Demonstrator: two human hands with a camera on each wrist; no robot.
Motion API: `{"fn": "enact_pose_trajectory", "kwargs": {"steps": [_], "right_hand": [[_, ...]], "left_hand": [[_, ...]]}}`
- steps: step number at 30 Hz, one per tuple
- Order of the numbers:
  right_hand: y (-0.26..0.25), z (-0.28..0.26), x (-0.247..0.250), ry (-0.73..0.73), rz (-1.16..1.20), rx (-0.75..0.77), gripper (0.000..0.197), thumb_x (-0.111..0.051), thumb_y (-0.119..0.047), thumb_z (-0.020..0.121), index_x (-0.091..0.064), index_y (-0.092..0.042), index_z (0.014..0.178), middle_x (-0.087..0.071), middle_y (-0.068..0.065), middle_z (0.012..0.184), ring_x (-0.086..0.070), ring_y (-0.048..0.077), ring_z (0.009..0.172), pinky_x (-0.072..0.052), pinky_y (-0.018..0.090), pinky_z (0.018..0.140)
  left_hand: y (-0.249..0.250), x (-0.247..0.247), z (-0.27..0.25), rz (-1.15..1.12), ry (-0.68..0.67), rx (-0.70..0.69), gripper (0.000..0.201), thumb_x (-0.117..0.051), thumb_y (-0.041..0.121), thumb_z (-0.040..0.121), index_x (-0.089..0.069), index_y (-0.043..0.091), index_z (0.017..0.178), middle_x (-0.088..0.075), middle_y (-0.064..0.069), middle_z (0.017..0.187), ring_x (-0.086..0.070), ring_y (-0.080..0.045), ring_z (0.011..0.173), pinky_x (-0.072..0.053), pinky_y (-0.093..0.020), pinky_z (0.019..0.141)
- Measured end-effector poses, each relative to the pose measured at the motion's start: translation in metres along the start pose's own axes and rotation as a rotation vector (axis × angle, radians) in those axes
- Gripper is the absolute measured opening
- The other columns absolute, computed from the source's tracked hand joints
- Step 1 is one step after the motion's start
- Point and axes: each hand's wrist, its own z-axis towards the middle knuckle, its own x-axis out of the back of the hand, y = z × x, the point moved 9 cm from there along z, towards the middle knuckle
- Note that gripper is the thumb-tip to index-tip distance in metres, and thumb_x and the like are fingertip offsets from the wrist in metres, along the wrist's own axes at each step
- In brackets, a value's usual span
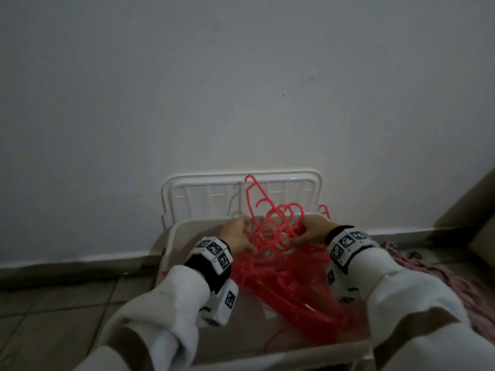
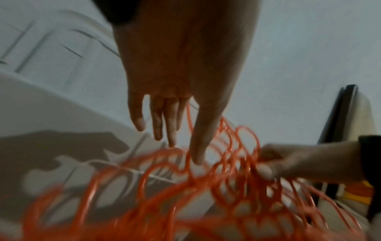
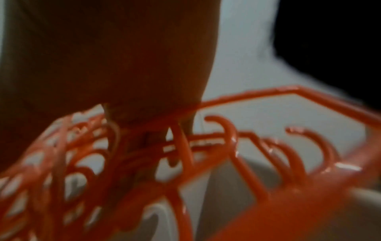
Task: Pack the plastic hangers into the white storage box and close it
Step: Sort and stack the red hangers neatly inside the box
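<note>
The red hangers [image 1: 281, 261] are a tangled bunch inside the white box [image 1: 171, 236], but some hooks poke up past the rim. To do this well, push the bunch down flat and turn the hooks in, so the lid [image 1: 209, 194] leaning on the wall can close. The left hand [image 2: 177, 78] has straight fingers that touch the hooks. The right hand [image 2: 288, 161] pinches a few hooks tight

left hand [image 2: 181, 68]: fingers straight, spread, reaching forward | right hand [image 2: 299, 163]: fingers curled, pinching hangers [image 2: 206, 187]
</note>
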Motion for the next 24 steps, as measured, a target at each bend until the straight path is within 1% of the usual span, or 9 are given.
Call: {"fn": "enact_pose_trajectory", "kwargs": {"steps": [2,4,7,10,14,17,20,22,24], "right_hand": [[0.017,0.008,-0.034,-0.124,0.015,-0.038,0.031,-0.069,-0.043,0.08,-0.063,-0.012,0.08,-0.06,0.002,0.079,-0.049,0.009,0.071,-0.038,0.021,0.065],[0.039,0.016,-0.051,-0.164,-0.025,-0.102,0.04,-0.066,-0.043,0.082,-0.066,-0.009,0.102,-0.067,0.007,0.102,-0.057,0.014,0.088,-0.039,0.021,0.076],[0.062,0.023,-0.035,-0.003,-0.026,-0.13,0.033,-0.066,-0.031,0.083,-0.067,-0.01,0.108,-0.066,0.009,0.11,-0.06,0.023,0.102,-0.046,0.028,0.088],[0.084,0.023,0.0,0.25,0.006,-0.165,0.018,-0.062,-0.021,0.084,-0.069,-0.014,0.099,-0.067,0.009,0.106,-0.061,0.026,0.099,-0.048,0.033,0.085],[0.129,0.027,0.037,0.454,0.118,-0.308,0.017,-0.058,-0.014,0.084,-0.066,-0.015,0.098,-0.068,0.009,0.102,-0.061,0.028,0.098,-0.048,0.033,0.084],[0.156,0.048,0.03,0.313,0.17,-0.448,0.029,-0.056,-0.017,0.089,-0.056,-0.008,0.116,-0.06,0.017,0.119,-0.056,0.031,0.11,-0.046,0.035,0.092],[0.163,0.067,0.021,0.211,0.192,-0.518,0.041,-0.048,-0.02,0.094,-0.043,-0.001,0.13,-0.051,0.022,0.131,-0.052,0.035,0.117,-0.043,0.04,0.098],[0.161,0.078,0.018,0.16,0.145,-0.502,0.039,-0.044,-0.021,0.097,-0.046,0.002,0.128,-0.051,0.019,0.129,-0.051,0.035,0.118,-0.042,0.039,0.099],[0.162,0.084,0.017,0.137,0.11,-0.491,0.03,-0.045,-0.023,0.096,-0.056,-0.001,0.113,-0.056,0.015,0.117,-0.054,0.033,0.114,-0.042,0.036,0.094]], "left_hand": [[-0.018,0.001,0.01,0.033,0.041,0.068,0.046,-0.075,-0.002,0.071,-0.054,0.006,0.112,-0.061,-0.017,0.107,-0.059,-0.03,0.099,-0.053,-0.038,0.084],[-0.03,0.004,0.017,0.066,0.101,0.108,0.035,-0.068,-0.001,0.077,-0.058,0.002,0.11,-0.064,-0.019,0.108,-0.06,-0.032,0.104,-0.05,-0.036,0.088],[-0.028,-0.009,0.026,0.057,0.14,0.073,0.023,-0.063,-0.002,0.08,-0.064,-0.001,0.102,-0.068,-0.019,0.102,-0.062,-0.03,0.1,-0.049,-0.031,0.086],[-0.007,-0.039,0.036,0.022,0.117,-0.046,0.019,-0.064,0.001,0.081,-0.065,0.0,0.1,-0.068,-0.019,0.097,-0.064,-0.031,0.095,-0.046,-0.026,0.079],[0.003,-0.09,0.05,0.14,-0.055,-0.127,0.038,-0.072,0.009,0.076,-0.062,0.014,0.113,-0.06,0.004,0.11,-0.057,-0.014,0.104,-0.042,-0.021,0.091],[-0.011,-0.113,0.062,0.24,-0.138,-0.088,0.045,-0.074,0.016,0.076,-0.06,0.019,0.118,-0.058,-0.002,0.125,-0.055,-0.023,0.112,-0.043,-0.031,0.096],[-0.022,-0.12,0.069,0.309,-0.182,-0.093,0.045,-0.072,0.013,0.077,-0.06,0.014,0.121,-0.057,-0.007,0.126,-0.053,-0.023,0.117,-0.039,-0.026,0.097],[-0.025,-0.118,0.072,0.315,-0.178,-0.103,0.048,-0.071,0.01,0.077,-0.059,0.012,0.123,-0.058,-0.006,0.127,-0.053,-0.021,0.118,-0.036,-0.022,0.095],[-0.027,-0.116,0.074,0.305,-0.169,-0.109,0.049,-0.071,0.008,0.076,-0.059,0.013,0.123,-0.058,-0.005,0.127,-0.053,-0.02,0.118,-0.035,-0.018,0.093]]}}
